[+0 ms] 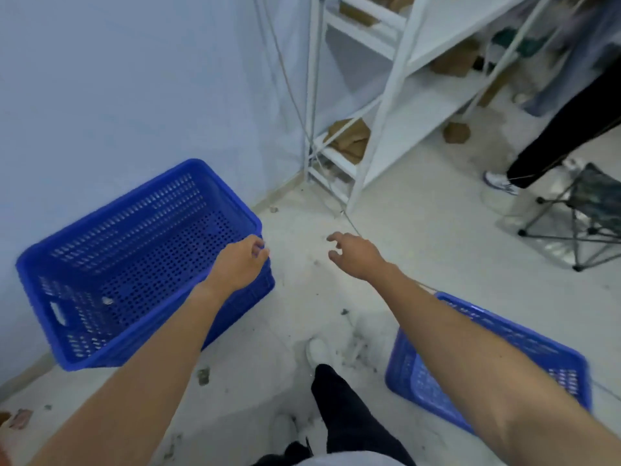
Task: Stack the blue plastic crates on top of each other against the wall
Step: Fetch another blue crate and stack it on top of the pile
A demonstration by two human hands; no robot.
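Two crates sit unstacked: the left hand point(239, 264) grips the wall-side crate point(134, 264) at its right rim (likely steadying it), the right hand point(356, 255) hovers open and empty, and the near-right crate point(504, 364) waits.

Crate by the wall point(141, 250): saturated blue plastic, walls and floor perforated in regular rows of small slots and holes. Second crate point(497, 361): same blue, same perforated grid. Wall point(117, 95): pale blue, plain. Floor point(420, 237): off-white, speckled with grey-brown dirt marks. Shelving unit point(386, 105): white. Folding stool point(584, 213): grey frame, dark camouflage-patterned seat.
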